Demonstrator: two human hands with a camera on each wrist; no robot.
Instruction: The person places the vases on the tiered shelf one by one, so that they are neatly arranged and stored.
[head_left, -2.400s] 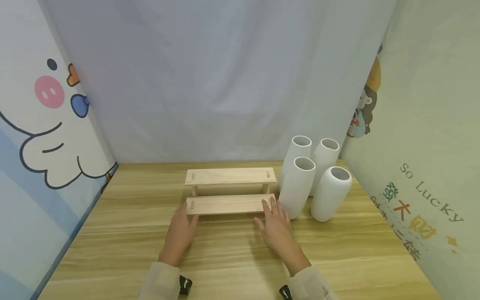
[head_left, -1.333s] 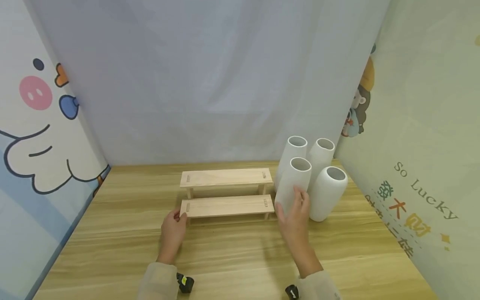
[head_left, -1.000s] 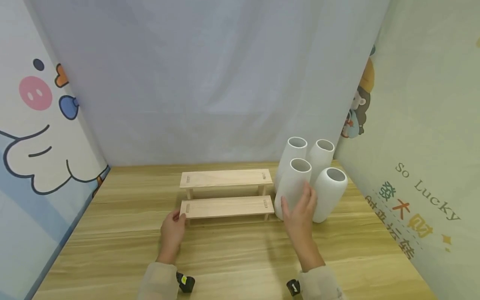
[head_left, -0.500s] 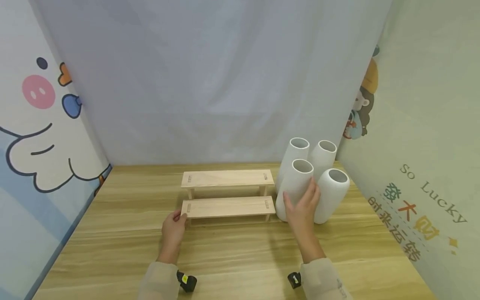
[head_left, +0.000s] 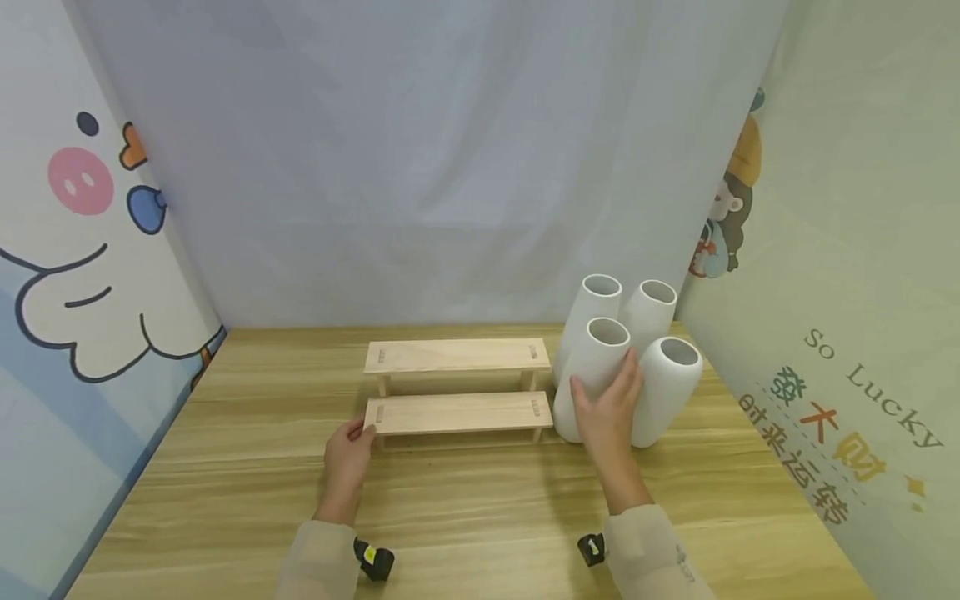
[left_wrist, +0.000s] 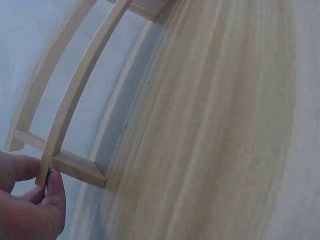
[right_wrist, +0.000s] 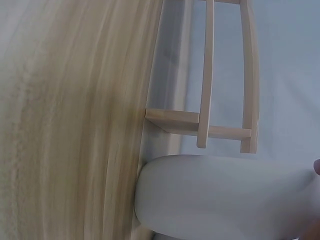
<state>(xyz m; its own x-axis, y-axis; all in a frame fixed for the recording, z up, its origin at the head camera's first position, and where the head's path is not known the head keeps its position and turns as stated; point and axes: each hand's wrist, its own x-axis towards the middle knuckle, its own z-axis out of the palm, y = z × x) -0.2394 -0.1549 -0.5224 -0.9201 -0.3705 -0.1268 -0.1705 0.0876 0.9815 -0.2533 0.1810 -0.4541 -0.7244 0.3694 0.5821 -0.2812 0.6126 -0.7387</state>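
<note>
A left hand (head_left: pixel 347 467) pinches a wooden shelf (head_left: pixel 457 414) while a right hand (head_left: pixel 607 417) grips a white vase (head_left: pixel 592 367).
At the left edge, a cartoon pig (head_left: pixel 81 182) decorates the wall; left of centre, the left hand pinches the shelf's near left corner between thumb and fingers, seen also at lower left in the left wrist view. The shelf stands on legs across mid-frame, a second shelf (head_left: pixel 457 356) above it in the frame, both on the table (head_left: pixel 465 517). Right of centre, the gripped vase stands upright just beside the shelf's right end, thumb on its left side, fingers on its right. Three more vases (head_left: pixel 667 396) stand close behind and right of it; "So Lucky" lettering (head_left: pixel 873 390) marks the right wall.
</note>
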